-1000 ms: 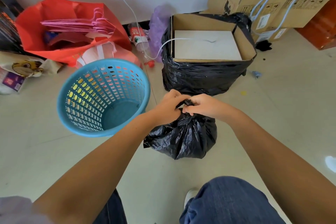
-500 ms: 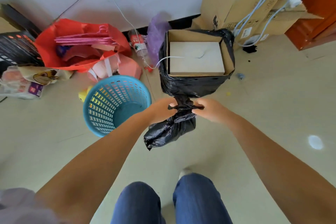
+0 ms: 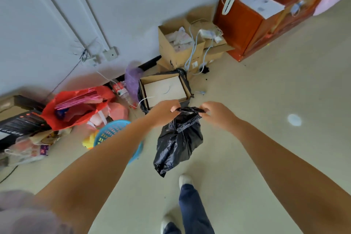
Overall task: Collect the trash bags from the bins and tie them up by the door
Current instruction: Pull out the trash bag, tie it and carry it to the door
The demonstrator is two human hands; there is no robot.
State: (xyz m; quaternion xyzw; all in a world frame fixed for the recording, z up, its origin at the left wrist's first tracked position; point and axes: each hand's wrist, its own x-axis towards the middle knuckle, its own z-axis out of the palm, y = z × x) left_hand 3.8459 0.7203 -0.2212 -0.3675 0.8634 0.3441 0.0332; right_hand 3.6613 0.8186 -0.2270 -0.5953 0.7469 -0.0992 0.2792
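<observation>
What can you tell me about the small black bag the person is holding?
The black trash bag is thin, shiny, crinkled plastic, partly filled and bulging. It hangs in the air above the floor, touching nothing below. Its neck is gathered, and its top is stretched sideways between the hands: the left hand pinches one end and the right hand pinches the other. One lower corner tapers to a point. Whether a knot is finished cannot be told.
</observation>
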